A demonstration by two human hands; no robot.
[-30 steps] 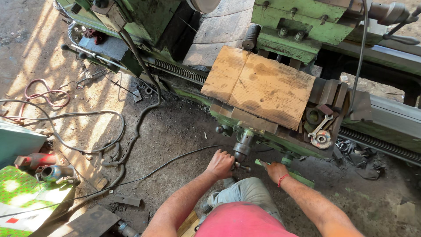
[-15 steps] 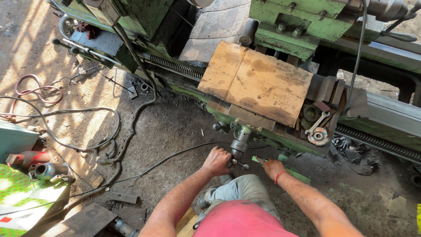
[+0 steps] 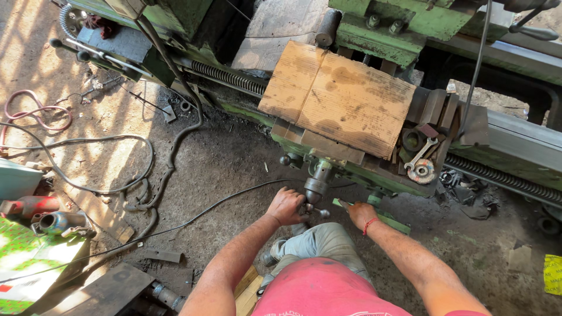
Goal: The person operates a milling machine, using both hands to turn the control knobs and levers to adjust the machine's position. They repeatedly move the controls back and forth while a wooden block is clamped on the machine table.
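Note:
I look down at a green lathe (image 3: 410, 23) with its carriage in front of me. My left hand (image 3: 285, 206) is closed around the metal handwheel handle (image 3: 314, 188) below the carriage apron. My right hand (image 3: 359, 214), with a red thread at the wrist, grips a green lever (image 3: 386, 220) low on the apron. Two stained wooden boards (image 3: 339, 96) lie on top of the carriage. A spanner (image 3: 420, 153) and a round metal part (image 3: 422, 171) rest just right of the boards.
Black cables (image 3: 170, 158) and a pink hose (image 3: 35, 111) trail over the dirt floor at left. Red and grey metal cylinders (image 3: 50, 216) lie by a green patterned sheet (image 3: 23, 257). A lead screw (image 3: 503, 175) runs along the lathe bed at right.
The view has drifted slightly down and left. Both hands stay at the handle and lever with only small shifts.

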